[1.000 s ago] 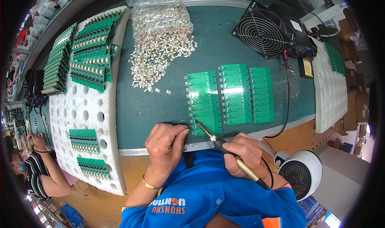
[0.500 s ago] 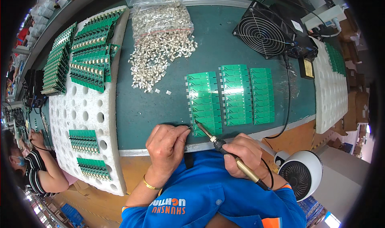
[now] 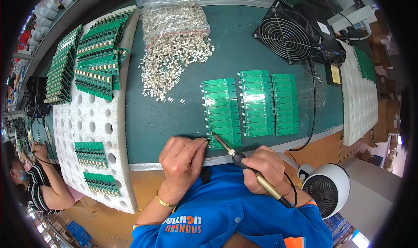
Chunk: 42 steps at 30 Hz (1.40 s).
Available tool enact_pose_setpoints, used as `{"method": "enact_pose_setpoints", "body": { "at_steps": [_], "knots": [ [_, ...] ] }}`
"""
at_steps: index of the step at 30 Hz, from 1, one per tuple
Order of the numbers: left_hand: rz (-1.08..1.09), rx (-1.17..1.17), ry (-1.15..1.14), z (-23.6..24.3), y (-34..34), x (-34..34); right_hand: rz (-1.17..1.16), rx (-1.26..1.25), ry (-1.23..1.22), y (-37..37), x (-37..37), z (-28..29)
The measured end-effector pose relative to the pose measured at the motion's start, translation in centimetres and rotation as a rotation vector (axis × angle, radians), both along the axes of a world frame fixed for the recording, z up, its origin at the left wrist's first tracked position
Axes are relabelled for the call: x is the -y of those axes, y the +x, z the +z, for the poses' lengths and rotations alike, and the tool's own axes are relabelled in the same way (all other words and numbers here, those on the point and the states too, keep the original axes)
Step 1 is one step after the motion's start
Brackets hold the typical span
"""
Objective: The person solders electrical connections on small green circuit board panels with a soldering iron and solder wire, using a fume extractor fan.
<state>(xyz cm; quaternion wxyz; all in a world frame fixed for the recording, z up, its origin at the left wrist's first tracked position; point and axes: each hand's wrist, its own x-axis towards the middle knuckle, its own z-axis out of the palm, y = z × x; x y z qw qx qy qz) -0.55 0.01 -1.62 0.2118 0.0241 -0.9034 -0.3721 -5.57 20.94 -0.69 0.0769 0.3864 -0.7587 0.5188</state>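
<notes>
Orange-and-white lettering, upside down on blue shirt, unreadable white label on black box

passable: benchtop left of circuit boards | blocking: connector pile, black fan

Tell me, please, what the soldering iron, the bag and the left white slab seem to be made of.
Soldering iron: apparently metal in the shiny shaft and gold-coloured rear; the dull black grip could be plastic or rubber.
Bag: glossy plastic film, judging by its creases and transparency.
Slab: probably matte foam, from its grainy white surface and round holes.
</notes>
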Motion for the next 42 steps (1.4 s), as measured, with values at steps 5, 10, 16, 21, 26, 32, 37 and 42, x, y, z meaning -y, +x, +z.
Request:
{"method": "enact_pose_setpoints", "body": {
  "at_steps": [5, 10, 16, 21, 26, 32, 37, 42],
  "knots": [
    [0.007, -0.012, -0.007, -0.2, 0.0, 0.0, -0.007, -0.004, 0.001, 0.1, 0.0, -0.1],
    [-0.001, -0.024, -0.007, -0.2, -0.1, -0.1, -0.009, -0.007, -0.001, 0.1, 0.1, 0.0],
    [-0.007, -0.025, -0.008, -0.2, -0.1, 0.0, -0.005, -0.001, 0.007, 0.2, -0.1, 0.0],
    [-0.013, -0.023, -0.005, -0.2, 0.0, 0.0, 0.000, -0.009, 0.018, 0.2, -0.1, 0.1],
    [-0.013, -0.025, -0.006, -0.3, 0.1, 0.0, 0.036, -0.037, 0.059, 0.5, -0.3, 0.1],
    [-0.026, -0.031, 0.003, -0.3, 0.1, 0.1, 0.070, -0.102, 0.115, 0.8, -0.4, 0.2],
    [-0.031, -0.035, 0.007, -0.4, 0.2, 0.1, 0.079, -0.127, 0.145, 1.1, -0.3, 0.4],
    [-0.039, -0.037, 0.015, -0.5, 0.1, 0.1, 0.071, -0.135, 0.151, 1.3, -0.2, 0.4]
  ]
}}
